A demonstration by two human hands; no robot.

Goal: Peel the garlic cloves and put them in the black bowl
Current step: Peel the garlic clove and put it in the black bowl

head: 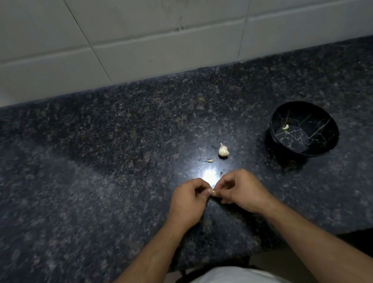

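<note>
Head view looks down on a dark speckled worktop with both hands meeting near its front edge. Left hand and right hand have their fingers curled together around a small pale garlic clove — each pinches it, and only a sliver shows between the fingertips. Beyond the hands a garlic bulb sits on the worktop, with a small loose piece just to its left. Well to the right stands the black bowl, tilted — one peeled clove lies inside it. White wall tiles rise behind.
</note>
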